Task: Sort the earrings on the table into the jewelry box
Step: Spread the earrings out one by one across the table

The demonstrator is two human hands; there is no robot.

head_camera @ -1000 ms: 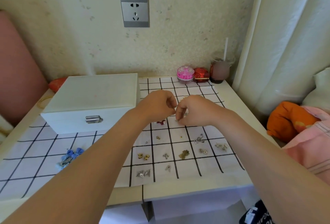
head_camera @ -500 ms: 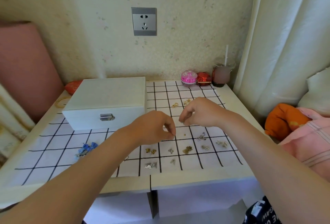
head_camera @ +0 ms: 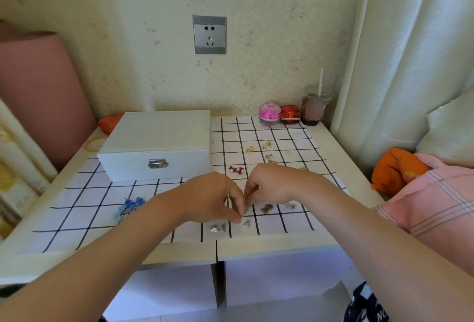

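Both hands are low over the black-gridded white cloth [head_camera: 77, 208] on the pale counter [head_camera: 256, 247]. Left hand [head_camera: 213, 198] and right hand [head_camera: 272, 185] are knuckle to knuckle, palms down, wrists bent, forearms coming in from 7 and 4 o'clock. The fingers [head_camera: 237, 206] of both are curled, with thumb and forefinger tips pressed together where the hands meet. Cannot tell whether an earring is between them; it would be too small to see.

The loose earrings are all on the cloth. A small silver earring [head_camera: 246, 222] sits just at 6 o'clock of the fingertips, with a silver butterfly pair [head_camera: 216, 228] at 7. A bronze flower pair [head_camera: 266, 208] and silver studs [head_camera: 289, 205] lie at 3. The red bead pair [head_camera: 236, 169] is at 12, with gold hoops [head_camera: 250, 149] beyond it. A blue bead cluster [head_camera: 129, 207] is well off at 9.

The white wooden jewelry box [head_camera: 156, 142] is at 10 o'clock, lid down and clasp closed, so nothing looks sorted yet.

My read is that they are pairing or picking tiny pieces. To do it well, pinch with the tips only, lift straight up, avoid dragging the cloth or nudging neighbours, and open the box before carrying anything over.
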